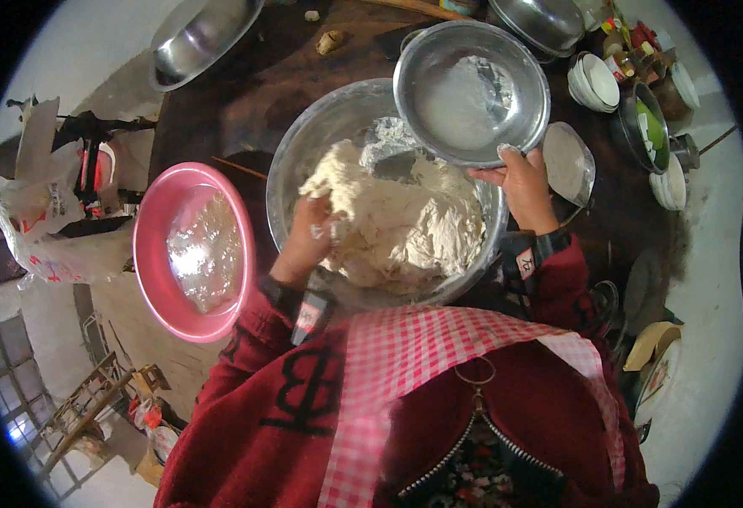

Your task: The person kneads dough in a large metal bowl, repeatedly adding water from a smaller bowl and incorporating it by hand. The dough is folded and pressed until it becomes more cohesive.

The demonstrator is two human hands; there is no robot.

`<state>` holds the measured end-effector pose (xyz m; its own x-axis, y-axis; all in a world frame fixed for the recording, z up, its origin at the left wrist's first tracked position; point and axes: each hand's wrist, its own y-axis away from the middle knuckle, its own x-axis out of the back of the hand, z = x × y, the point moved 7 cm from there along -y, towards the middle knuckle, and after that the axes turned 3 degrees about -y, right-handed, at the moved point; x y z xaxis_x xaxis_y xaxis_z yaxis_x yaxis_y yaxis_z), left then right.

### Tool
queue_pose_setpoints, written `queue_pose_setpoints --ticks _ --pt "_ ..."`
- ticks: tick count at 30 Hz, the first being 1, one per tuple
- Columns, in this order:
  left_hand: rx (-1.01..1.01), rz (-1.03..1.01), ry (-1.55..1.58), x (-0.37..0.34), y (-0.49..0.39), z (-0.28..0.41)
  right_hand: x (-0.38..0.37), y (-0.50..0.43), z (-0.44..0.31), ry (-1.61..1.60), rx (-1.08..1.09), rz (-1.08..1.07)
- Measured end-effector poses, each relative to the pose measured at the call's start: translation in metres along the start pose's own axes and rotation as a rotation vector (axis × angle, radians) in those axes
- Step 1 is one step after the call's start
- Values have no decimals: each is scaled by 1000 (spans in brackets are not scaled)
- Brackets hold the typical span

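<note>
A large metal basin point(289, 140) in front of me holds a mass of pale dough point(409, 222) with loose flour near its far side. My left hand point(314, 232) is in the basin at the left edge of the dough, its fingers against a raised lump. My right hand point(524, 184) grips the near rim of a smaller metal bowl point(435, 95), thumb on top. That bowl is tilted over the basin's far right side and has white powder, likely flour, inside. Both wrists wear dark bands.
A pink plastic basin point(145, 254) with liquid stands at the left. Right of the big basin is a container of pale powder point(565, 165). Stacked white bowls point(590, 82) and a metal bowl with something green point(647, 127) lie farther right. An empty-looking metal basin point(200, 44) stands far left.
</note>
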<state>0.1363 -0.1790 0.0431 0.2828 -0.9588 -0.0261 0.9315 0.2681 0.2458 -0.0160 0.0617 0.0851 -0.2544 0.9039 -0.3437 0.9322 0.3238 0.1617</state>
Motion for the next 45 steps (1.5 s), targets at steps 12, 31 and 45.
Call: queue_pose_setpoints --ticks 12,31,45 --pt "299 163 38 13 70 19 45 30 0 -75 -14 76" --pt "29 -96 -627 61 -77 -36 51 25 2 -137 -74 40" --pt "206 298 -239 43 27 -5 42 27 2 -141 -79 39"
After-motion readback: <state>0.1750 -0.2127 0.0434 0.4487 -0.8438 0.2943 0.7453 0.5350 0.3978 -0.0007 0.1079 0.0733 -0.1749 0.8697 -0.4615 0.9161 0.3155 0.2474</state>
